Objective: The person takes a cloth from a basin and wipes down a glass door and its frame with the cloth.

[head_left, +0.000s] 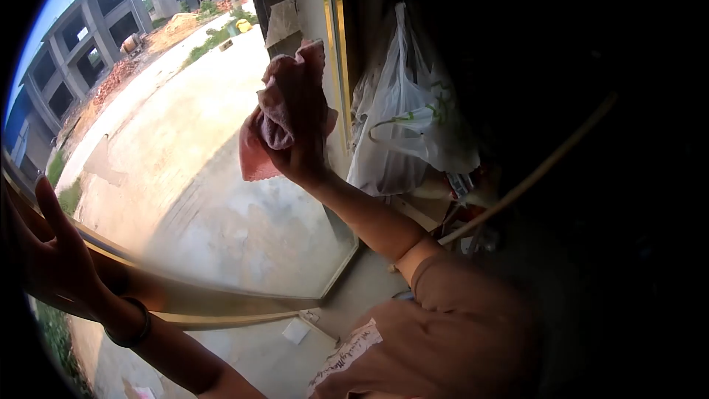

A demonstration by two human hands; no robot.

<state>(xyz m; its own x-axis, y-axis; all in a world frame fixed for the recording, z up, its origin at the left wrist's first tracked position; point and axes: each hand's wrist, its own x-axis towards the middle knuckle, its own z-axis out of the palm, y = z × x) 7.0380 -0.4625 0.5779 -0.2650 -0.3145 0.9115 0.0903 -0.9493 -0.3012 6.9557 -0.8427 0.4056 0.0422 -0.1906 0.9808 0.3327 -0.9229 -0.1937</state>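
A crumpled pink cloth [284, 100] is bunched in my right hand [301, 157], which is raised near the gold-edged frame [340, 66] at the upper middle. Part of the cloth hangs down to the left of the hand. At the lower left, my left hand [59, 258] is lifted with thumb and fingers apart, beside the door or window frame [148, 281]; some of its fingers are lost in the dark edge. A dark band circles the left wrist. Through the glass pane [251, 236], paved ground shows.
White plastic bags [406, 118] hang right of the frame. Below them lie boxes and packets [465, 185]. A long pole [546, 166] slants across the dark right side. Outside stands an unfinished concrete building [81, 44], with a rubble heap [114, 81].
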